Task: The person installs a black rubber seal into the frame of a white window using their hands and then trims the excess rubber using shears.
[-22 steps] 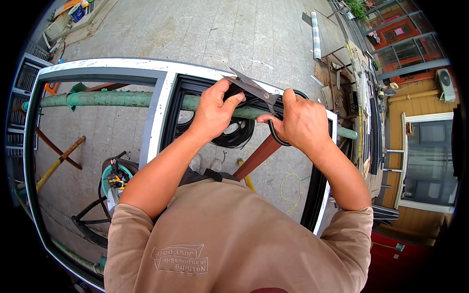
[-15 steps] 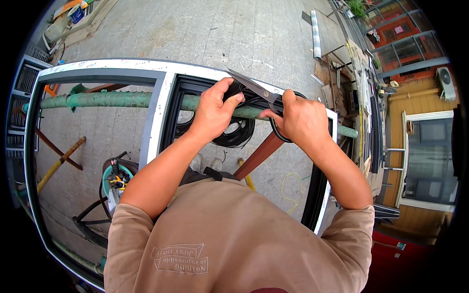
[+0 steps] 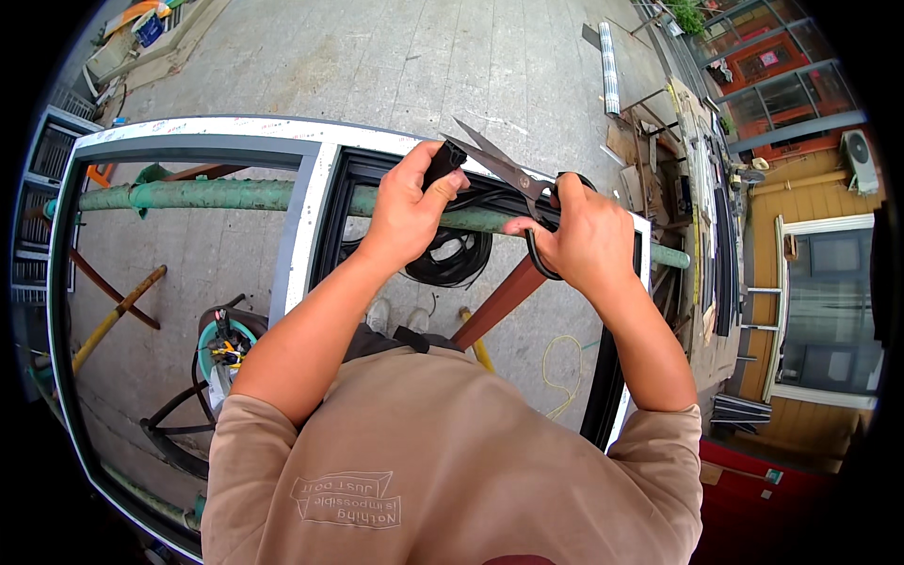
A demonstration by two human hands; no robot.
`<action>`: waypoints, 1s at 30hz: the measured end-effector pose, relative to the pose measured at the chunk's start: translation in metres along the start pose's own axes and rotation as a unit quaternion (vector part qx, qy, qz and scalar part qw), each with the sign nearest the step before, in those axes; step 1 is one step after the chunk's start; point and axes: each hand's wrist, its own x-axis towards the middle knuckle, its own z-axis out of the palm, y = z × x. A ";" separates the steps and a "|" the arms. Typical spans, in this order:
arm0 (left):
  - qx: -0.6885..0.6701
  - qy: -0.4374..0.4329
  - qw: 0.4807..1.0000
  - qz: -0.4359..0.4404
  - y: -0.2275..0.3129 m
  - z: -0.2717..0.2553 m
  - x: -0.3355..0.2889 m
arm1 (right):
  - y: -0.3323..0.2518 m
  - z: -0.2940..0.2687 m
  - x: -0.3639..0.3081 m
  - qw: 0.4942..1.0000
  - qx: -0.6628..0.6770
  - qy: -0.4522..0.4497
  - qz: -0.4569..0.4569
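Observation:
My right hand [image 3: 591,235] grips a pair of scissors [image 3: 513,173] by its black handles, the blades parted and pointing up and to the left. Pinched between the thumb and fingers of my left hand [image 3: 410,202] is a black rubber strip [image 3: 445,162], its cut-looking end facing up beside the blades. Both hands are above the far side of a white-faced window frame [image 3: 314,212]. Below them hangs a coil of black rubber strip [image 3: 452,262], and more black strands run under the scissors.
Green pipes [image 3: 235,194] support the frame from beneath, with a reddish-brown beam [image 3: 499,299] slanting below. A teal bucket of tools [image 3: 240,337] stands inside the left opening. Yellow string [image 3: 563,377] lies on the paving. Long profiles [image 3: 723,254] are stacked at the right.
The scissors have opened wider and shifted slightly right, away from my left hand. The strip's end now shows above my left fingers, which have turned a little.

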 end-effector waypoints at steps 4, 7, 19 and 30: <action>-0.013 0.000 1.000 0.003 -0.004 0.000 0.001 | 0.005 0.002 -0.003 0.999 -0.038 -0.014 -0.023; -0.006 -0.002 1.000 0.003 -0.004 -0.001 0.001 | 0.008 0.005 -0.004 0.998 -0.038 -0.001 -0.040; -0.005 -0.088 0.995 -0.053 -0.004 -0.012 0.002 | 0.026 0.000 -0.001 0.994 -0.075 -0.038 -0.077; -0.080 -0.141 0.982 -0.101 -0.001 -0.016 0.005 | 0.042 -0.016 0.007 0.989 -0.052 -0.075 -0.114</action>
